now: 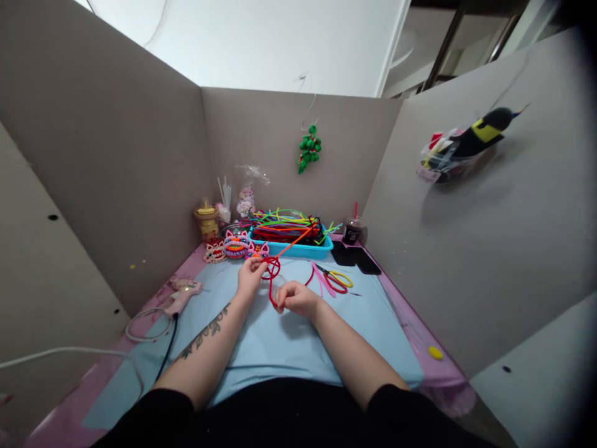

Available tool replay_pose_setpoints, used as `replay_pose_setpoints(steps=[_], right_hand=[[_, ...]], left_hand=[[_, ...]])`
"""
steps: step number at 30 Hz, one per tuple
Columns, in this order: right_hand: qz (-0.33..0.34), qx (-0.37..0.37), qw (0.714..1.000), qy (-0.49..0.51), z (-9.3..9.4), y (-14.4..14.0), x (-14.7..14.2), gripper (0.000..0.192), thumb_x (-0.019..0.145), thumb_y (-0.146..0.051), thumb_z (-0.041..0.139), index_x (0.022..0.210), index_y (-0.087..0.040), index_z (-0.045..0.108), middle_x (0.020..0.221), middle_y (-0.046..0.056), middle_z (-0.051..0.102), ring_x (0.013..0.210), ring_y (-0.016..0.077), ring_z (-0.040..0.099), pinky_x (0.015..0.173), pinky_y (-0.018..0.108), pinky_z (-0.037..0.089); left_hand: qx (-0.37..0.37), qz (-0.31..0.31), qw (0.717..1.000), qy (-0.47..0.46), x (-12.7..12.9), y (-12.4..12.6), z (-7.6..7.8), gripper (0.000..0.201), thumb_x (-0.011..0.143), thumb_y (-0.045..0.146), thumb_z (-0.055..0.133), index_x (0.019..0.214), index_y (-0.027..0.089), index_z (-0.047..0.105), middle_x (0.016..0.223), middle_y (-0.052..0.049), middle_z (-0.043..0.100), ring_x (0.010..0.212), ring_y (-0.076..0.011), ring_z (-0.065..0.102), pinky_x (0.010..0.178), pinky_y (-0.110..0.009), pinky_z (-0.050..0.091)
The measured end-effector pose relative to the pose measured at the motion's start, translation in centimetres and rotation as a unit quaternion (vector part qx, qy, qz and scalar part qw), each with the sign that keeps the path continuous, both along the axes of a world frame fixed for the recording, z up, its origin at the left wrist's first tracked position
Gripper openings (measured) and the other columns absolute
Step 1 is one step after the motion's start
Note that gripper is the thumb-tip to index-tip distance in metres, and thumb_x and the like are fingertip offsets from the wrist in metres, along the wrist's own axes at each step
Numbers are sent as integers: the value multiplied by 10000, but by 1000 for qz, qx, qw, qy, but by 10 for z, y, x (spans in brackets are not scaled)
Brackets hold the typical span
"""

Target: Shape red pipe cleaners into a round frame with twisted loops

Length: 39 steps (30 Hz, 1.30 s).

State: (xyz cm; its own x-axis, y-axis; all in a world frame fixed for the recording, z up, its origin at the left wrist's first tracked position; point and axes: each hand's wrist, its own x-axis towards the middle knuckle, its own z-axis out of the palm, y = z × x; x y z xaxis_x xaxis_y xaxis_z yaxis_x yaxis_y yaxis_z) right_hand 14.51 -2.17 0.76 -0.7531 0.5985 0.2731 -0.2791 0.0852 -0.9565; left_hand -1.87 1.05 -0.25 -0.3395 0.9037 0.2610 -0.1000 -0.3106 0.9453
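Note:
Between my hands is a red pipe cleaner (271,287), bent into loops at its upper part, with an orange length (293,241) slanting up and right from the loops. My left hand (252,274) pinches the looped part from the left. Lower down, my right hand (296,297) is closed on the straight red end that hangs from the loops. Just right of my hands, on the blue cloth, lie scissors (336,283) with red and yellow handles and some pink pipe cleaners (321,278). Small pink and white fuzzy animal-face crafts (236,244) stand beyond my left hand.
A blue tray (298,250) of colourful pipe cleaners stands at the back. Left lies a pink glue gun (183,297) with its cord. Black flat objects (357,257) and a dark drink cup (353,231) are at the right. Grey partitions (261,143) enclose the table.

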Motion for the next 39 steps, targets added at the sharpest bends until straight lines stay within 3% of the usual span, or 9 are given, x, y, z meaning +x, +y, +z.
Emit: replay_pose_setpoints(steps=[3,5,7,10,13,15,19,29,39], right_hand=[[45,-6,999,-4,3,2,9,480,512,-631,687,554,-161,596,517,27,567,507,146,534,519,288,431],[10,14,999,-40,4,6,12,539,561,-686,612,591,-149,627,493,23,545,465,124,494,479,260,399],[-109,44,991,-63,4,13,13,581,665,-694,505,655,-133,656,440,-7,478,403,87,403,425,222,333],[-325,77,941,-49,4,22,14,537,788,-604,409,770,-132,664,422,-48,380,384,74,317,402,206,272],[-445,143,882,-52,6,24,15,398,814,-495,446,825,-161,662,547,-8,498,522,114,456,505,232,372],[-486,202,848,-64,7,23,15,284,791,-420,515,835,-184,665,722,34,584,699,152,530,619,261,419],[-475,270,831,-103,5,23,14,185,761,-307,564,883,-214,667,895,56,599,873,182,538,686,274,431],[-468,274,831,-124,3,27,13,112,757,-246,549,736,-193,645,753,31,596,713,155,528,656,270,430],[-475,262,828,-143,-4,24,7,174,773,-309,529,832,-201,652,777,20,657,734,166,569,704,290,448]], left_hand=[[-6,-6,1000,-18,-1,0,2,317,582,327,700,798,151,548,667,-4,616,624,-121,585,630,-235,436],[-13,-10,1000,-17,-1,-1,3,313,575,322,704,789,152,552,644,2,613,599,-117,578,609,-229,426],[-23,-11,1000,-2,0,-1,4,313,561,316,712,778,150,560,614,6,608,573,-117,569,587,-226,415],[-41,-27,999,22,3,-3,4,315,536,304,725,757,145,568,577,6,602,545,-122,564,566,-228,409],[-44,-54,997,41,7,-6,5,298,536,302,725,740,148,571,573,3,603,536,-124,564,552,-228,412],[-42,-67,995,54,10,-8,5,281,545,301,720,734,151,575,579,1,606,536,-123,565,548,-227,415],[-37,-106,991,77,12,-10,6,281,569,309,712,757,148,580,610,-10,620,550,-126,572,550,-231,422],[6,-198,977,81,14,-17,12,285,606,323,710,781,152,564,629,-1,609,559,-114,559,562,-228,409],[2,-177,981,75,12,-12,8,308,614,332,713,804,141,562,678,-7,633,600,-111,574,587,-216,412]])
